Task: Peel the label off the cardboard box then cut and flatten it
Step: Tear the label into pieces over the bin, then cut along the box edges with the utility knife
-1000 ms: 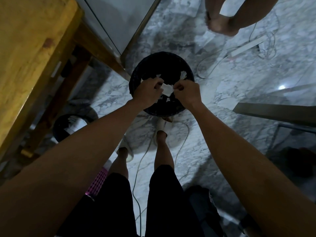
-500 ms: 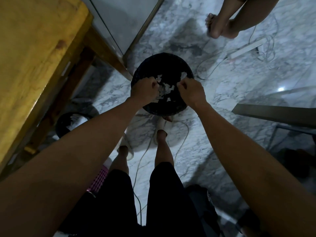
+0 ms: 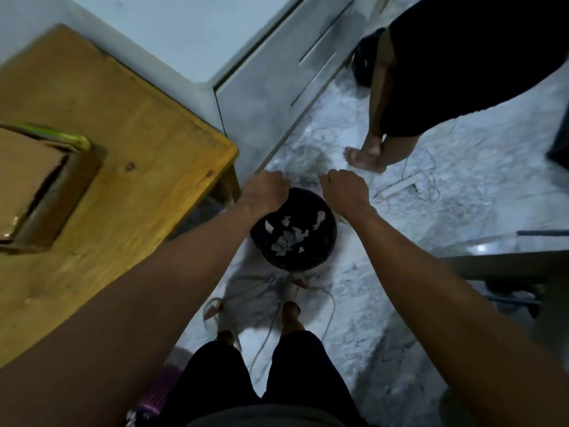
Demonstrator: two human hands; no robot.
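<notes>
A black round bin (image 3: pixel 326 251) stands on the marble floor below me, with several torn white label scraps (image 3: pixel 288 238) lying inside. My left hand (image 3: pixel 264 189) hovers over the bin's far left rim, fingers curled shut with nothing visible in them. My right hand (image 3: pixel 343 188) is a fist just past the bin's far right rim, also showing nothing. The cardboard box (image 3: pixel 34 183) rests on the wooden table (image 3: pixel 147 149) at the left edge, a flap slit open, well apart from both hands.
Another person's bare legs (image 3: pixel 378 143) stand on the floor beyond the bin. A white power strip (image 3: pixel 400 184) with tangled cables lies to the right. A grey cabinet (image 3: pixel 277 75) lines the wall. My own legs and a white cable are below the bin.
The white label piece held between both hands dropped into the bin. My hands separated and moved past the bin's far rim. The view lifted, bringing the table and box into sight.
</notes>
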